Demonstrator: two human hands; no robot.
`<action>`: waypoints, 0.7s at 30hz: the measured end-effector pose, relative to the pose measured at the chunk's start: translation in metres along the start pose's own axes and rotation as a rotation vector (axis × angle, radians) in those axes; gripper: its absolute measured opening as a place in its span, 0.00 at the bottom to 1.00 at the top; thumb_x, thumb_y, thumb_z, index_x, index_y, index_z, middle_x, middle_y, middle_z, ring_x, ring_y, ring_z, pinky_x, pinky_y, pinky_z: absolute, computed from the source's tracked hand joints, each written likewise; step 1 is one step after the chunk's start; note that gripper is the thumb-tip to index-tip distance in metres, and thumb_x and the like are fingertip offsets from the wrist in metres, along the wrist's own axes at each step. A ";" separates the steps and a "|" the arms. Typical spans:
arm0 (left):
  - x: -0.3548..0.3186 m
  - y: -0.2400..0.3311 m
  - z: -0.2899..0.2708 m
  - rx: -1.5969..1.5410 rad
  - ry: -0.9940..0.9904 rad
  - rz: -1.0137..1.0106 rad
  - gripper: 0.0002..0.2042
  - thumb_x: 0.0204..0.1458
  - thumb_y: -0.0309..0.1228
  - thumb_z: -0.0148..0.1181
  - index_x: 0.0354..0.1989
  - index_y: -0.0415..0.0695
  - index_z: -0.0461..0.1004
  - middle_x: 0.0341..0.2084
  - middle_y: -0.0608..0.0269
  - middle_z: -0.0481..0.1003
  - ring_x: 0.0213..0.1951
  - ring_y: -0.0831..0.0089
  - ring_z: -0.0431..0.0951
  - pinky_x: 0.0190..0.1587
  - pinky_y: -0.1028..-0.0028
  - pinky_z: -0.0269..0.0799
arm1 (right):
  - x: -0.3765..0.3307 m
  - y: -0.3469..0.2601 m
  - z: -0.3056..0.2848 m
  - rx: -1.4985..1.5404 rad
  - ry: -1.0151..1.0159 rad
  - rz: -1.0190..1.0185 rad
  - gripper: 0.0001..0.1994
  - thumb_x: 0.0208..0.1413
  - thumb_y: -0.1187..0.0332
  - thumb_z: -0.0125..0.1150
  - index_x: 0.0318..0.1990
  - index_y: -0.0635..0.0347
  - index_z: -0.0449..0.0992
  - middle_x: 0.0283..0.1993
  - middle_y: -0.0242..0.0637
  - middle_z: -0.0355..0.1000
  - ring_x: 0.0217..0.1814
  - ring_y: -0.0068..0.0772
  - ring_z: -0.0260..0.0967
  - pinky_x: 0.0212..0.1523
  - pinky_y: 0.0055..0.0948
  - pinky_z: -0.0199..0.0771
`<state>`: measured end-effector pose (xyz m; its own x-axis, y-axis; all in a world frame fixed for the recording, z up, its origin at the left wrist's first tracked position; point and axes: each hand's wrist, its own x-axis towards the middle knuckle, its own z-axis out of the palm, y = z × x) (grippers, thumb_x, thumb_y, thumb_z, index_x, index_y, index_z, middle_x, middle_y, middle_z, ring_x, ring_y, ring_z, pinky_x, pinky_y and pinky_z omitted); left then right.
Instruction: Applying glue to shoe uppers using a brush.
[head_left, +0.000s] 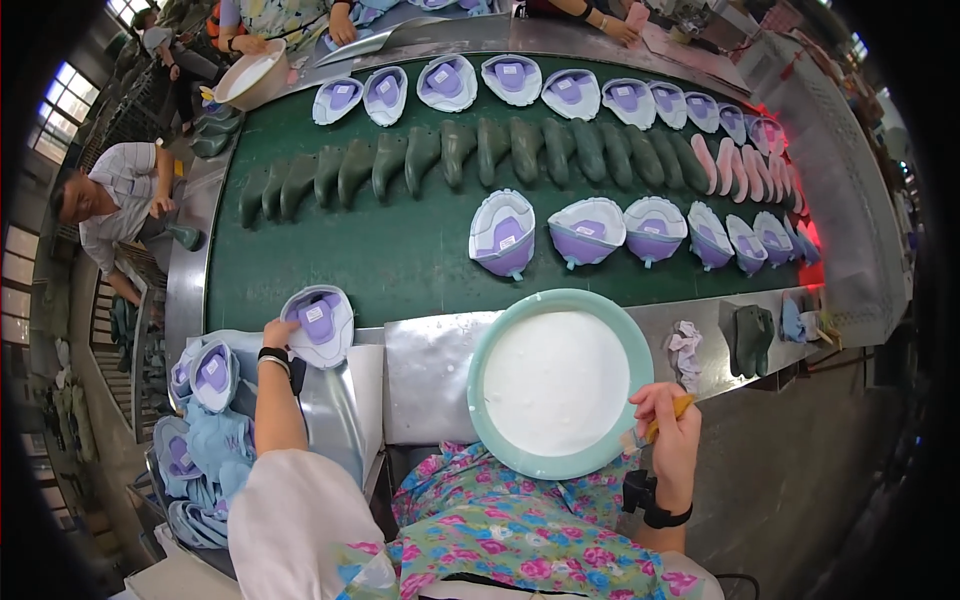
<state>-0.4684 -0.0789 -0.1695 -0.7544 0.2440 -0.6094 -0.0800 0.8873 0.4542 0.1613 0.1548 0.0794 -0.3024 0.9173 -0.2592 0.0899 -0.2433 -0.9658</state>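
Evidently the step in hand was a fetch between coats of glue: the left hand [280, 333] had its fingers closed on the near edge of a shoe upper [318, 324], pale blue outside with a purple lining, which lay at the bench's [430, 385] edge where it met the green conveyor belt [400, 250], about ten o'clock from the basin of white glue [556, 384]. The right hand [668, 428] was curled shut around a small brush [655, 430] at the basin's four o'clock rim. The upper's long axis ran roughly from seven to one o'clock, its open lined side facing up (which end was the toe I could not tell). The next move probably called for drawing the upper toward the basin and loading the brush.
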 end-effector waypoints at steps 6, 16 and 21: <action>-0.111 0.133 0.047 -0.336 0.295 0.696 0.09 0.47 0.27 0.54 0.35 0.37 0.69 0.25 0.56 0.70 0.30 0.68 0.69 0.35 0.70 0.66 | -0.011 -0.022 0.013 -0.139 -0.095 0.004 0.11 0.64 0.68 0.49 0.36 0.66 0.74 0.32 0.33 0.70 0.22 0.13 0.58 0.23 0.14 0.58; -0.432 0.202 0.123 -0.190 0.200 1.906 0.22 0.36 0.19 0.67 0.42 0.38 0.67 0.47 0.43 0.67 0.49 0.47 0.71 0.49 0.58 0.70 | -0.047 -0.066 0.039 0.343 -0.423 -0.081 0.21 0.47 0.74 0.68 0.50 0.64 0.72 0.47 0.33 0.72 0.47 0.22 0.69 0.48 0.25 0.70; -0.462 0.191 0.106 -0.227 -0.444 1.725 0.26 0.40 0.18 0.62 0.52 0.40 0.64 0.55 0.42 0.63 0.56 0.50 0.67 0.52 0.62 0.69 | -0.079 -0.061 0.004 0.364 -0.316 -0.064 0.18 0.46 0.74 0.69 0.46 0.65 0.74 0.42 0.35 0.76 0.43 0.24 0.73 0.46 0.26 0.72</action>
<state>-0.0662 0.0195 0.1298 0.1361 0.8515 0.5064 0.4197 -0.5126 0.7491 0.1758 0.0961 0.1588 -0.5752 0.8068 -0.1352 -0.2584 -0.3360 -0.9057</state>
